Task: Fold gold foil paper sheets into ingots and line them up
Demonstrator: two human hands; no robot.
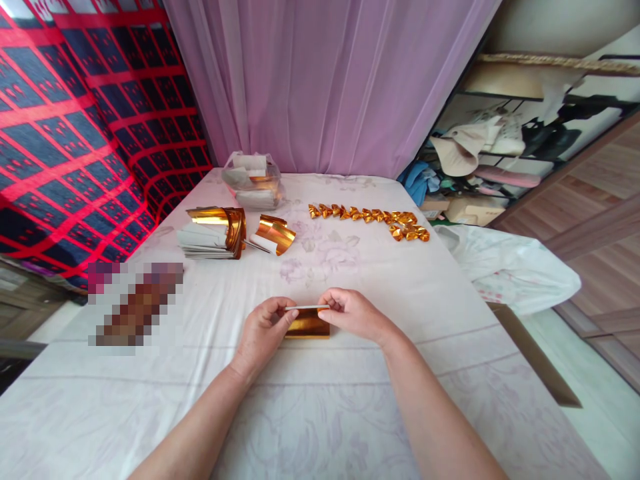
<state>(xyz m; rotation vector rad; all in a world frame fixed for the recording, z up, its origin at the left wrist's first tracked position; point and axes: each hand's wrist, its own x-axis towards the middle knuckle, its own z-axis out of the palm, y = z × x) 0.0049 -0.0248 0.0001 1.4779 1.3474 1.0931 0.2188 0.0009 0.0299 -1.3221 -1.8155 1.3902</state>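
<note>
A sheet of gold foil paper (307,326) lies on the table in front of me, its far edge folded up into a narrow pale strip. My left hand (273,321) pinches the left end of that fold between thumb and fingers. At the right end, my right hand (350,312) grips the same fold. Beyond the hands, to the left, stands a thick stack of gold-and-grey paper (207,240), with a few loose curled gold sheets (275,233) beside it. Farther right runs a row of folded gold paper pieces (360,213), bunched at its right end.
A clear plastic bag (253,181) of more paper sits at the table's back left. A floral cloth (330,413) covers the table. Right of it are a white plastic bag (525,267) and a cluttered shelf (500,160). A purple curtain (325,87) hangs behind. One left-hand patch is blurred out.
</note>
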